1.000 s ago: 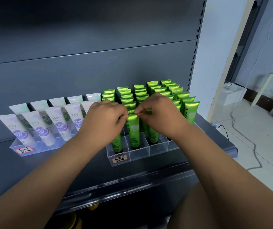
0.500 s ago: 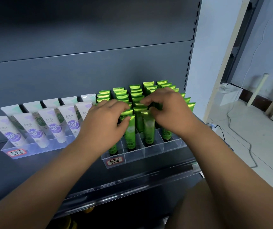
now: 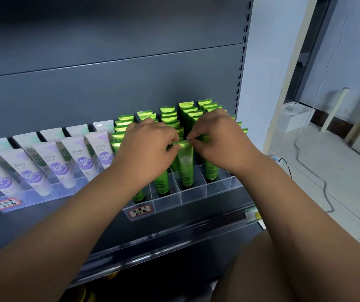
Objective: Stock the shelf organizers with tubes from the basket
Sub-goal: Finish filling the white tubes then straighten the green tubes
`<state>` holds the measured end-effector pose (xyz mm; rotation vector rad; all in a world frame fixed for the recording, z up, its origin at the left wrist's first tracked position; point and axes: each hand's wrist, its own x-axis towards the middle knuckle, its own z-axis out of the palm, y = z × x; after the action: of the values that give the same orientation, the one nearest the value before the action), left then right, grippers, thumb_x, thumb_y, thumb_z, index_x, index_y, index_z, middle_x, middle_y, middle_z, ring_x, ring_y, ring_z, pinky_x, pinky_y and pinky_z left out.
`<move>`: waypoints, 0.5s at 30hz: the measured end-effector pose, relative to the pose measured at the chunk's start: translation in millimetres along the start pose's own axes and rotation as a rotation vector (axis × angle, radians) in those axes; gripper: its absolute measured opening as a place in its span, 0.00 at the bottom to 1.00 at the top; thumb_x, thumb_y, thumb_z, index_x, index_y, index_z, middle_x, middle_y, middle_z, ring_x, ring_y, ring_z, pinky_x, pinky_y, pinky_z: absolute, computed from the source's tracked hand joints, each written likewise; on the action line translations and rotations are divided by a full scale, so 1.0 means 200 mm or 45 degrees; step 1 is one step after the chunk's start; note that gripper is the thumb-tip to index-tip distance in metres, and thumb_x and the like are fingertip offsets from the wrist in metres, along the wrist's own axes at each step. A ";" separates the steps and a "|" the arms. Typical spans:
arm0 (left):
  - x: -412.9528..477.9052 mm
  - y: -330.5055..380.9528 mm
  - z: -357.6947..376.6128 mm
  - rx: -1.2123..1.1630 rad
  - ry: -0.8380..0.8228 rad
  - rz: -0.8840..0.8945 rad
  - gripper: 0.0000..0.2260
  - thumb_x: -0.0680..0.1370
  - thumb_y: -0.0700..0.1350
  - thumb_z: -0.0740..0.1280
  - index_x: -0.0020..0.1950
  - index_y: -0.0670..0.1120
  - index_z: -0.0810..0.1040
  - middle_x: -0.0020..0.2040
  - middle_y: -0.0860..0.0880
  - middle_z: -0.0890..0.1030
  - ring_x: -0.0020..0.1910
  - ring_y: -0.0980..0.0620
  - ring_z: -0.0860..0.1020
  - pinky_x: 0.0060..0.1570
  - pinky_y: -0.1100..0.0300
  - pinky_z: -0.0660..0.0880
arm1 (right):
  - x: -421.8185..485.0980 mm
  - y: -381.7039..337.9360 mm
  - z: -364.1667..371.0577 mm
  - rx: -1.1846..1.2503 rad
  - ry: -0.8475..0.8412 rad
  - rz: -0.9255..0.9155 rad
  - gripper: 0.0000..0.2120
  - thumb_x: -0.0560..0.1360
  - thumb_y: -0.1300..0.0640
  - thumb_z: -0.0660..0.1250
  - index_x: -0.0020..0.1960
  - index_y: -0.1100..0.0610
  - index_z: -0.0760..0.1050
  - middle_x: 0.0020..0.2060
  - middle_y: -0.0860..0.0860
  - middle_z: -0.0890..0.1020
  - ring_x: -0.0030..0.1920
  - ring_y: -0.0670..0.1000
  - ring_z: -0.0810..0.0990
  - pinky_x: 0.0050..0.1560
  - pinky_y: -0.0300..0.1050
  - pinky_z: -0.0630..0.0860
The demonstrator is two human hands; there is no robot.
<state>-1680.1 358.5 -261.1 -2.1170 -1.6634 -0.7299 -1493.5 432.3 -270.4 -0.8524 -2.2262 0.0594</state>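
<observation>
A: We are pinching the crimped top of one green tube (image 3: 186,162) from both sides: the left hand (image 3: 150,147) is closing thumb and finger on its left corner, the right hand (image 3: 220,140) on its right corner. Both grips are clamped on that tube, which is standing upright in a front compartment of the clear organizer (image 3: 194,192) on the shelf (image 3: 174,234).

B: And the risk, as we are judging it?

A: We are thinking a sideways tug could tip the neighbouring green tubes (image 3: 168,114), since they are packed close behind and beside it. Pressing down hard might also slide the organizer toward the shelf edge, because nothing visible is fixing it. The rightmost front cell is looking empty, so there may be more stocking left; the basket is not in view.

B: Any writing?

A: The organizer is carrying a handwritten label (image 3: 141,211) with a red border; we cannot make out its characters reliably. The white and purple tubes (image 3: 57,164) in the left organizer (image 3: 33,199) are showing what we are reading as "美加净", with smaller print too blurred to read. That organizer's own label (image 3: 5,202) is illegible as well.
</observation>
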 end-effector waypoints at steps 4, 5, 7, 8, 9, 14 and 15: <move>0.01 0.00 0.01 -0.013 -0.007 -0.038 0.03 0.76 0.47 0.71 0.43 0.51 0.82 0.39 0.55 0.81 0.47 0.47 0.77 0.53 0.48 0.72 | 0.00 0.00 0.00 0.014 0.001 -0.019 0.06 0.71 0.59 0.72 0.44 0.51 0.87 0.41 0.45 0.85 0.50 0.53 0.78 0.55 0.51 0.74; 0.01 0.01 0.01 -0.020 -0.003 -0.052 0.03 0.76 0.46 0.71 0.42 0.51 0.82 0.38 0.55 0.80 0.47 0.47 0.77 0.53 0.48 0.72 | 0.01 0.01 0.01 0.020 0.001 -0.028 0.06 0.71 0.59 0.72 0.44 0.51 0.87 0.41 0.45 0.85 0.50 0.53 0.78 0.55 0.51 0.74; 0.01 0.01 0.01 -0.027 -0.005 -0.075 0.04 0.76 0.46 0.71 0.41 0.52 0.81 0.38 0.55 0.80 0.47 0.48 0.76 0.54 0.48 0.72 | 0.01 0.02 0.01 0.037 0.010 -0.045 0.06 0.71 0.60 0.73 0.44 0.52 0.87 0.41 0.45 0.85 0.49 0.53 0.79 0.56 0.50 0.74; 0.01 0.02 0.01 -0.029 -0.009 -0.079 0.04 0.76 0.46 0.70 0.41 0.52 0.81 0.38 0.55 0.80 0.47 0.49 0.76 0.54 0.48 0.72 | 0.01 0.02 0.01 0.046 0.017 -0.052 0.05 0.71 0.60 0.73 0.44 0.52 0.87 0.41 0.45 0.85 0.48 0.53 0.79 0.57 0.50 0.74; 0.01 0.02 0.01 -0.031 -0.009 -0.078 0.04 0.76 0.46 0.70 0.41 0.52 0.81 0.38 0.55 0.80 0.47 0.49 0.76 0.54 0.48 0.72 | 0.01 0.03 0.01 0.055 0.024 -0.053 0.05 0.71 0.60 0.74 0.44 0.52 0.87 0.41 0.45 0.85 0.48 0.52 0.79 0.57 0.50 0.74; 0.01 0.01 0.00 -0.054 0.043 -0.079 0.04 0.76 0.50 0.69 0.43 0.52 0.82 0.39 0.56 0.81 0.47 0.49 0.76 0.52 0.49 0.73 | 0.01 0.01 0.00 0.100 0.039 -0.030 0.04 0.72 0.57 0.74 0.45 0.51 0.87 0.41 0.44 0.85 0.49 0.50 0.79 0.59 0.49 0.73; 0.01 0.01 0.00 -0.077 0.051 -0.086 0.07 0.76 0.52 0.68 0.44 0.52 0.83 0.39 0.56 0.81 0.47 0.48 0.76 0.52 0.49 0.74 | 0.01 0.01 -0.01 0.132 0.047 0.012 0.03 0.72 0.56 0.74 0.45 0.50 0.87 0.42 0.43 0.85 0.50 0.49 0.79 0.58 0.47 0.73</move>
<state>-1679.0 359.2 -259.1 -2.0811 -1.7199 -0.8470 -1492.8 434.0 -268.7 -0.8011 -2.1653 0.1610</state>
